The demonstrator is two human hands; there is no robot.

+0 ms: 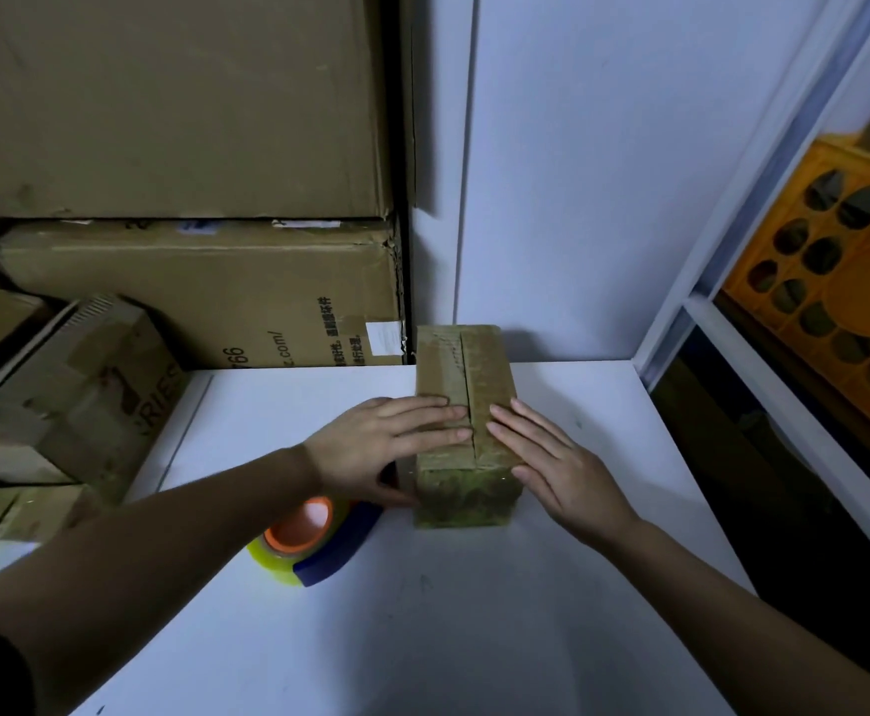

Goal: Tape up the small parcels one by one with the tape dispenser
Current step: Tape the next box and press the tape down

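Nearest to me: the white tabletop [422, 638], both my forearms reaching in over it.

Tape dispenser [314, 540] lies on the tabletop just left of the parcel, partly under my left wrist. Blue body, orange core, clear yellowish roll. Untouched by either hand.

Left hand [386, 447]: no grip, fingers straight and flat, pressing down on the left top flap of the small parcel [466, 426]; thumb runs along the parcel's left side near its base.

Right hand [551, 467]: likewise flat, fingers straight, resting on the right top flap and over the right top edge. Nothing held.

Parcel: brown cardboard, stands on the tabletop at centre. Long axis runs straight away from me, near end face toward me, far end toward the white wall [603, 173]. The seam between the two top flaps runs along that long axis, between my fingertips, and shows as a dark open line.

Further back, left: stacked large cardboard cartons [190, 198]. Far right: an orange crate [846, 281] behind a white frame.
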